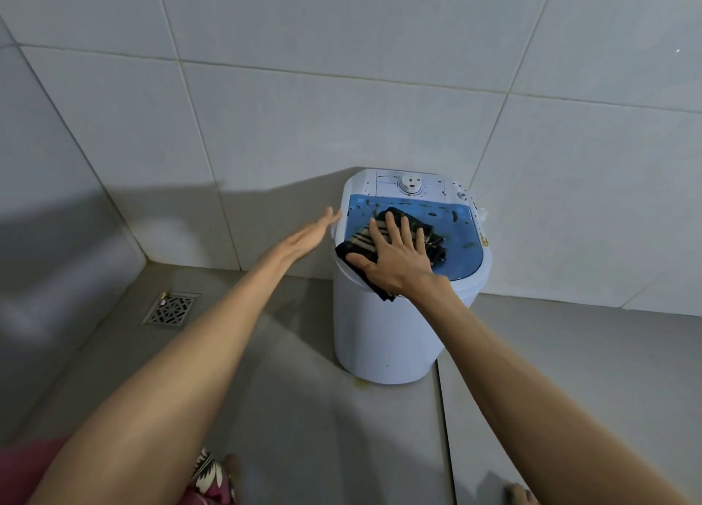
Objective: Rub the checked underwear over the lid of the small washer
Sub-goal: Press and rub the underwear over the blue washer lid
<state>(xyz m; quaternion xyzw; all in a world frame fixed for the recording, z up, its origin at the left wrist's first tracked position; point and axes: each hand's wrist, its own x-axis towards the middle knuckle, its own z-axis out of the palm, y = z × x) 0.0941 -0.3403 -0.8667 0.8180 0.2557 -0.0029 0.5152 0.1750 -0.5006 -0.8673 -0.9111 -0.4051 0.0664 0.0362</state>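
- Head view: right hand (395, 256) flat, fingers spread, pressing checked underwear (435, 240) onto the near-left of the blue lid (459, 227) of the small washer (380, 333); one corner hangs over the rim.
- Left hand (307, 235) straight-fingered, holding nothing, at washer's left rim; contact unclear.
- Rubbing looks underway; far and right of lid probably left.
- Wall (342, 106) close behind, control panel (410, 183) bounds far edge; open floor (285, 352) to the left.

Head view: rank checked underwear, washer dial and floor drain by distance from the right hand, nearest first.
1. checked underwear: pressed under the right hand, on the blue lid.
2. dial: just beyond the lid.
3. floor drain: far left, on the floor.
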